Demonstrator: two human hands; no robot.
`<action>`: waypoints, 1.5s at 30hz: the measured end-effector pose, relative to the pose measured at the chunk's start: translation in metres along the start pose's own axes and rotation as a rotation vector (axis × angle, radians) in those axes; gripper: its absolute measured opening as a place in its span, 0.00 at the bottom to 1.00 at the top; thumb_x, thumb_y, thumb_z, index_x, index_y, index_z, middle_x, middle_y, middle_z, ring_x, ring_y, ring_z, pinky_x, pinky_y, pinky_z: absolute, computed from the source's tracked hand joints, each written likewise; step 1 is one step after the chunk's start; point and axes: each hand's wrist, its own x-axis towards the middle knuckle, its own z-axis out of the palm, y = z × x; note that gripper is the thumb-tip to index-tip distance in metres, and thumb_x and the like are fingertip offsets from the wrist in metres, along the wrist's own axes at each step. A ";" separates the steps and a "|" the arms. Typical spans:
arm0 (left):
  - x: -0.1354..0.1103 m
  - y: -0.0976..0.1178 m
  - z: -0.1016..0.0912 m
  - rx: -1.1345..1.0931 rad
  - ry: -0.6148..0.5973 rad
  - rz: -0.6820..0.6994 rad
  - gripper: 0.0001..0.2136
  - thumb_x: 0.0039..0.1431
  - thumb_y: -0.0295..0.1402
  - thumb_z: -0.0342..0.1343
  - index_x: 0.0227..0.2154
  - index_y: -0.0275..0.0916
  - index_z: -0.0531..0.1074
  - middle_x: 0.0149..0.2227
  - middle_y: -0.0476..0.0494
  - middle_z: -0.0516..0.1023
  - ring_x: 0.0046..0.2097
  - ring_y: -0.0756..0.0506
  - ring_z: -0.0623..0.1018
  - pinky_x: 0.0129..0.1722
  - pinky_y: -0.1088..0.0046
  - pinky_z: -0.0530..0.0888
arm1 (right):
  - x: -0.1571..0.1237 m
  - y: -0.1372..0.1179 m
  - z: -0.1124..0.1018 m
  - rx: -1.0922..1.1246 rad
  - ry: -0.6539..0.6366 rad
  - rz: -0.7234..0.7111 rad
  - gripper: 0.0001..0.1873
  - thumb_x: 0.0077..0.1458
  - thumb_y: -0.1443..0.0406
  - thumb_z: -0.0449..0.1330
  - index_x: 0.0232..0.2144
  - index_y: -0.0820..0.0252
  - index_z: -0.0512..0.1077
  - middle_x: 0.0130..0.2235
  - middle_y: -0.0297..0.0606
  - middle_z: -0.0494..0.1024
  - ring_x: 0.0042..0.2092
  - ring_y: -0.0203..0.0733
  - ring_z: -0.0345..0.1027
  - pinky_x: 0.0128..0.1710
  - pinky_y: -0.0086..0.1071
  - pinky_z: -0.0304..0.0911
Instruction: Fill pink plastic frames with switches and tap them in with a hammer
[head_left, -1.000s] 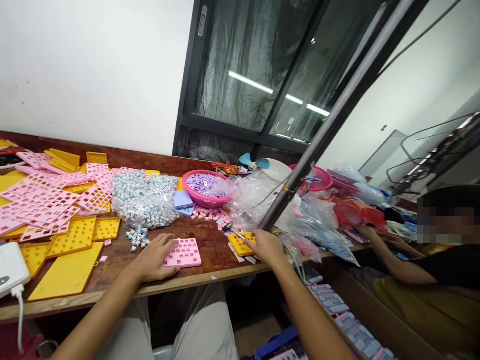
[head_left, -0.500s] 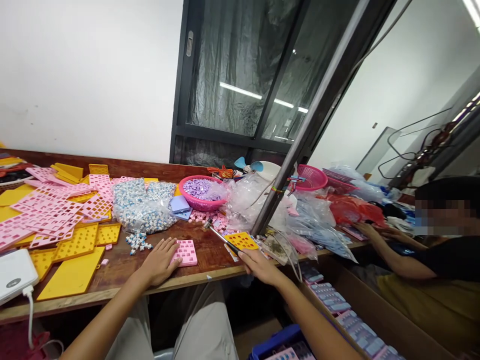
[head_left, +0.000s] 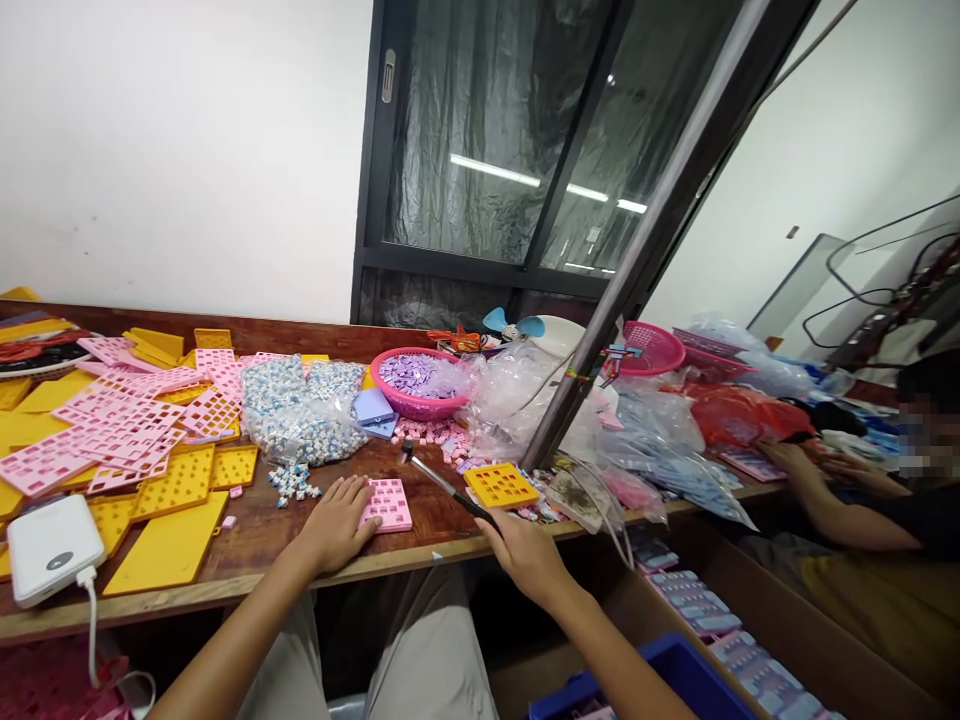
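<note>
My left hand [head_left: 335, 525] lies flat with fingers apart on the left side of a small pink grid plate [head_left: 391, 505] near the table's front edge. In my right hand [head_left: 527, 550] is a hammer [head_left: 444, 482], gripped by its black handle. Its metal head points away to the left, just beyond the plate's far right corner. A yellow grid plate [head_left: 501, 485] lies right of the hammer. Loose blue-and-white pieces [head_left: 292, 483] are heaped left of the pink plate.
Pink sheets [head_left: 127, 410] and yellow plates [head_left: 161, 545] cover the left, by a white power bank [head_left: 54, 548]. Behind are bagged pieces [head_left: 300, 415] and a pink basket [head_left: 424, 405]. A slanted metal pole [head_left: 600, 340] rises at right. A co-worker's hands [head_left: 787, 460] work farther right.
The view has turned a little left. Against the table, the hammer and my right hand have moved left, bringing the head nearer the pink plate. My left hand stays on the plate.
</note>
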 end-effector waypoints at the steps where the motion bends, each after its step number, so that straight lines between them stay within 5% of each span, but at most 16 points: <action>1: 0.000 0.000 0.000 0.006 0.003 0.000 0.33 0.70 0.54 0.37 0.67 0.35 0.60 0.70 0.31 0.58 0.71 0.36 0.57 0.70 0.52 0.52 | -0.002 0.001 0.000 0.002 0.007 0.003 0.22 0.72 0.56 0.42 0.48 0.60 0.71 0.39 0.47 0.82 0.40 0.52 0.78 0.35 0.35 0.62; 11: 0.001 0.002 -0.004 0.015 0.009 -0.008 0.32 0.70 0.54 0.39 0.66 0.37 0.63 0.69 0.32 0.60 0.70 0.35 0.59 0.70 0.52 0.53 | -0.007 0.001 -0.001 0.036 -0.003 -0.020 0.23 0.71 0.54 0.42 0.44 0.59 0.74 0.36 0.47 0.83 0.38 0.54 0.79 0.34 0.37 0.65; 15: 0.001 0.003 -0.007 -0.010 -0.001 -0.013 0.33 0.69 0.55 0.40 0.65 0.36 0.63 0.69 0.32 0.61 0.70 0.34 0.60 0.70 0.52 0.54 | -0.017 0.008 0.002 0.194 0.100 -0.019 0.24 0.72 0.53 0.40 0.49 0.57 0.72 0.40 0.46 0.83 0.41 0.53 0.79 0.38 0.38 0.67; 19: 0.001 0.002 -0.005 -0.017 0.015 -0.002 0.31 0.70 0.53 0.41 0.65 0.38 0.63 0.69 0.33 0.61 0.71 0.37 0.57 0.71 0.51 0.49 | -0.028 0.011 0.003 0.142 0.014 -0.028 0.26 0.71 0.52 0.40 0.46 0.56 0.74 0.34 0.44 0.83 0.36 0.55 0.79 0.35 0.39 0.67; 26: 0.001 0.003 -0.003 -0.034 0.024 0.002 0.30 0.69 0.53 0.41 0.66 0.40 0.62 0.69 0.35 0.62 0.71 0.36 0.58 0.71 0.51 0.49 | -0.040 0.005 -0.003 0.192 -0.031 -0.045 0.24 0.71 0.53 0.42 0.51 0.55 0.74 0.40 0.44 0.84 0.39 0.52 0.80 0.36 0.36 0.69; 31: 0.004 0.005 -0.004 0.000 0.029 -0.068 0.30 0.70 0.52 0.40 0.65 0.37 0.63 0.69 0.33 0.61 0.70 0.35 0.59 0.70 0.52 0.50 | -0.052 0.007 -0.002 0.393 0.090 -0.042 0.24 0.71 0.53 0.42 0.53 0.54 0.72 0.45 0.45 0.83 0.44 0.51 0.79 0.42 0.38 0.71; 34: 0.004 0.005 -0.003 0.009 0.024 -0.070 0.31 0.70 0.52 0.40 0.65 0.36 0.62 0.69 0.31 0.60 0.70 0.34 0.58 0.70 0.52 0.50 | -0.061 0.013 0.001 0.354 0.026 -0.026 0.24 0.70 0.51 0.43 0.48 0.54 0.74 0.38 0.43 0.84 0.38 0.52 0.80 0.37 0.39 0.71; 38: 0.005 0.005 0.001 0.028 0.036 -0.063 0.30 0.70 0.52 0.40 0.65 0.39 0.62 0.69 0.33 0.62 0.70 0.34 0.59 0.69 0.52 0.51 | -0.070 0.020 0.002 0.339 0.081 0.000 0.22 0.70 0.51 0.44 0.49 0.52 0.74 0.43 0.43 0.84 0.43 0.52 0.80 0.42 0.39 0.72; 41: 0.009 0.006 -0.002 0.050 0.030 -0.087 0.30 0.70 0.52 0.39 0.65 0.37 0.62 0.68 0.32 0.62 0.69 0.33 0.60 0.68 0.52 0.53 | -0.071 0.018 0.000 0.283 0.046 -0.008 0.23 0.71 0.52 0.43 0.48 0.54 0.74 0.39 0.43 0.84 0.37 0.51 0.81 0.36 0.37 0.72; 45: 0.015 0.003 -0.017 0.036 -0.075 -0.075 0.26 0.73 0.45 0.34 0.63 0.40 0.65 0.66 0.33 0.65 0.66 0.35 0.64 0.64 0.52 0.60 | -0.066 0.011 -0.003 0.267 0.114 -0.055 0.22 0.71 0.53 0.45 0.47 0.56 0.75 0.40 0.42 0.84 0.39 0.49 0.81 0.37 0.35 0.72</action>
